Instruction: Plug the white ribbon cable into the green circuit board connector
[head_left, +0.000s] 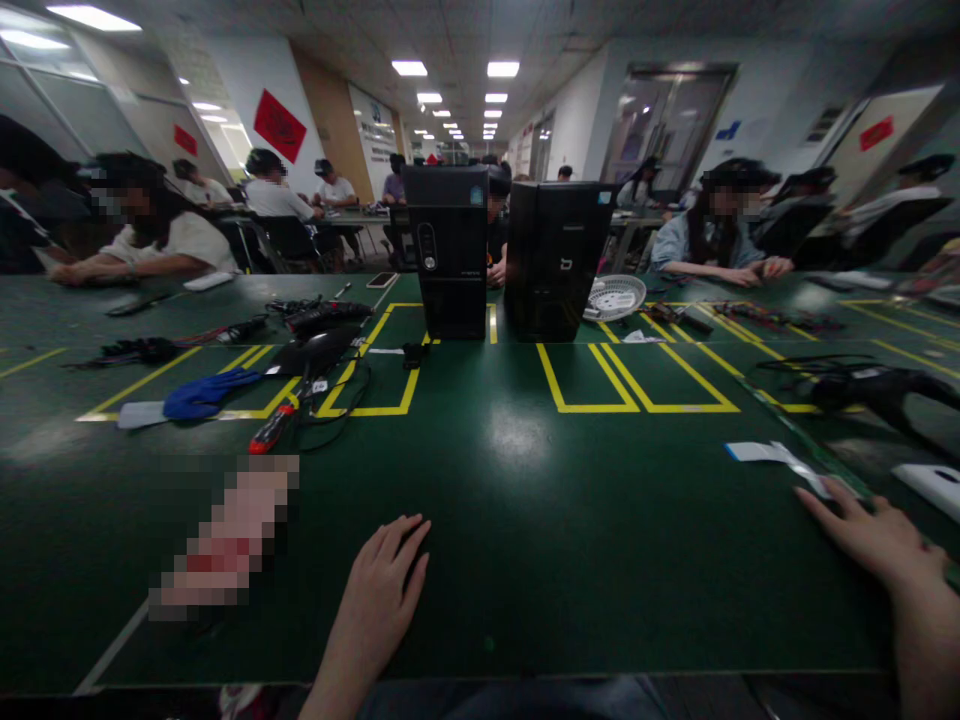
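Note:
My left hand (384, 585) lies palm down on the green table (525, 560), its fingers stretched out and nothing in them. Over at the right side, my right hand (881, 535) rests on the tabletop with its fingers spread. Its fingertips reach the near end of a white flat ribbon cable (761, 452) with a blue tip; whether they touch it I cannot tell. A red-and-black handled screwdriver (271, 430) lies beyond my left hand, close to a blue glove (206, 393).
Two black computer towers (454, 250) (556, 262) stand at the table's middle. Around them are a white basket (615, 298), bundled cables (135, 350), a phone (382, 281) and yellow tape outlines (598, 408). A black cabled device (855, 385) lies right. People sit around.

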